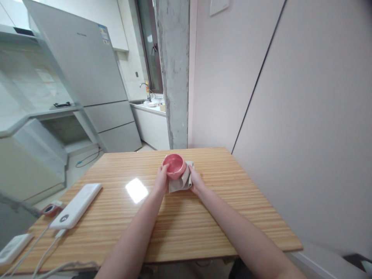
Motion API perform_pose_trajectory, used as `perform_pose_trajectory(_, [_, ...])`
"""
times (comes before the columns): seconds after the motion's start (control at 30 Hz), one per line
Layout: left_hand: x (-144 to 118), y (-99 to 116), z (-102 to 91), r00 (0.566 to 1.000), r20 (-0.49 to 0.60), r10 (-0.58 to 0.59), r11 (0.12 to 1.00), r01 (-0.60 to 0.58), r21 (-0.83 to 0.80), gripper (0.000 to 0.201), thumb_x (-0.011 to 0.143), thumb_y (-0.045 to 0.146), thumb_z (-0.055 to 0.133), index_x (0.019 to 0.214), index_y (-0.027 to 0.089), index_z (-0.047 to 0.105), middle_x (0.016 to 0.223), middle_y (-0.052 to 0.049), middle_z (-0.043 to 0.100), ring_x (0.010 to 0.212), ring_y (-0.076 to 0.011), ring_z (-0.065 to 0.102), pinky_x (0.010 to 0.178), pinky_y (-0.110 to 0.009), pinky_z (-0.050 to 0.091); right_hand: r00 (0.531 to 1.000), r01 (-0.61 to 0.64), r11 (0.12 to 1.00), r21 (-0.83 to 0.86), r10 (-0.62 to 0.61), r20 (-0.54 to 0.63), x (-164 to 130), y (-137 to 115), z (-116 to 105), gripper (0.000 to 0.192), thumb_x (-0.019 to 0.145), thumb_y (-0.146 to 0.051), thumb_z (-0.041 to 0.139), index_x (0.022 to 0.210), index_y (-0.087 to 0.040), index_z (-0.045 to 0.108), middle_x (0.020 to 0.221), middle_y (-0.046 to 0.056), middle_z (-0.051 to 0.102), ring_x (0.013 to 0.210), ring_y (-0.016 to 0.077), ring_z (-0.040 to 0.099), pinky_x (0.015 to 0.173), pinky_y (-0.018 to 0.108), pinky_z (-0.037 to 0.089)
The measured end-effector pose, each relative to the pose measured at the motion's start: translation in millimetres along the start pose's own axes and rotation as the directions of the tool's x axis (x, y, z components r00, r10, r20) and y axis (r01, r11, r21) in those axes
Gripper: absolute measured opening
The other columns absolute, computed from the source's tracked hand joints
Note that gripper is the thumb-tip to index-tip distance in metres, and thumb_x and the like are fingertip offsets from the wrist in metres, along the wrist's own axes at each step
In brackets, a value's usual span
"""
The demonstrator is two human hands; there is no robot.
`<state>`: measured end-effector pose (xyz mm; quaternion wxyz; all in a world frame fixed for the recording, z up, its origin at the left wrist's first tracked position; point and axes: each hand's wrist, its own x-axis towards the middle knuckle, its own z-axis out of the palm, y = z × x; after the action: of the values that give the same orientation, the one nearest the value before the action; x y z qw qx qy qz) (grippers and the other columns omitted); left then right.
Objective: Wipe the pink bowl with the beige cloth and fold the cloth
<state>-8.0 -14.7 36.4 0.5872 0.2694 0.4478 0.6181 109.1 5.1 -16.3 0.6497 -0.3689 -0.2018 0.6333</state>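
A pink bowl (pixel 175 166) is held over the far middle of the wooden table, tilted so that its inside faces me. My left hand (pixel 162 177) is closed on the bowl's left side, the thumb at its rim. On the other side my right hand (pixel 196 179) grips a grey-beige cloth (pixel 180 183), which is pressed against the bowl's right and lower outside. The fingers behind the bowl and cloth are hidden.
A white power bank (pixel 76 207) with cables lies at the table's left (pixel 113 228), near a small red device (pixel 51 209) and a white power strip (pixel 14 248). A pale wall borders the right; a concrete pillar (pixel 175 77) and fridge (pixel 84 62) stand beyond.
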Motion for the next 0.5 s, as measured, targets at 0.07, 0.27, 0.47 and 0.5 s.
perform_pose_trajectory(0.07, [-3,2,-0.5,0.990,0.093,-0.103,0.993,0.096,0.073,0.033,0.071,0.030,0.068,0.099,0.015,0.062,0.084,-0.005,0.066,0.071,-0.0137,0.061,0.055,-0.021,0.045,0.997,-0.039,0.998,0.050,0.043,-0.070,2,-11,-2,0.022,0.088,-0.033,0.052,0.083,-0.019,0.068,0.082,0.003,0.074,0.081,0.0154,0.069,0.076,0.025,0.055])
perform_pose_trajectory(0.27, [2,-7,1.1,0.989,0.137,-0.057,0.998,0.052,0.040,0.030,0.075,0.033,0.063,0.101,0.017,0.064,0.096,-0.006,0.068,0.086,-0.0185,0.063,0.069,-0.027,0.050,0.996,-0.093,0.993,0.070,0.091,0.025,-3,-20,3,0.026,0.091,-0.034,0.047,0.090,-0.018,0.068,0.084,0.002,0.074,0.085,0.0150,0.069,0.080,0.026,0.054])
perform_pose_trajectory(0.47, [10,-6,-4.4,0.981,-0.035,0.190,0.981,-0.188,0.054,0.028,0.077,0.033,0.062,0.099,0.017,0.061,0.101,-0.005,0.066,0.091,-0.0151,0.061,0.080,-0.026,0.048,0.978,-0.206,0.977,0.051,0.203,0.051,-9,-11,8,0.024,0.090,-0.032,0.048,0.091,-0.017,0.068,0.078,0.003,0.074,0.080,0.0176,0.070,0.078,0.030,0.055])
perform_pose_trajectory(0.5, [8,-5,-4.3,0.991,-0.005,0.134,0.986,-0.133,0.099,0.030,0.074,0.034,0.064,0.099,0.017,0.061,0.098,-0.005,0.066,0.089,-0.0158,0.061,0.075,-0.026,0.048,0.984,-0.176,0.983,0.060,0.174,0.023,-7,-14,7,0.024,0.090,-0.032,0.048,0.090,-0.017,0.068,0.079,0.003,0.074,0.080,0.0173,0.070,0.078,0.030,0.055])
